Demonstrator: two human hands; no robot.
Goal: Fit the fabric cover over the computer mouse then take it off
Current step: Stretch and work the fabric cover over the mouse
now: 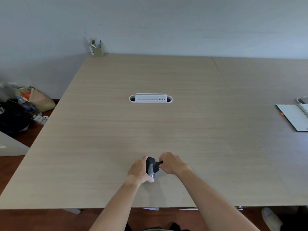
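Observation:
A dark computer mouse (150, 164) lies on the wooden table (150, 130) near its front edge. My left hand (139, 170) grips the mouse from its left side, thumb at the near end. My right hand (171, 162) pinches the black fabric cover (158, 165), which sits against the right side of the mouse and is pulled taut toward my fingers. A grey patch of the mouse shows at its near end. How much of the mouse the cover wraps is unclear.
A white cable port (150, 98) is set into the table's middle. An open spiral notebook (295, 116) lies at the right edge. A pen holder (97, 48) stands at the far left corner. Bags (35, 99) sit on the floor to the left.

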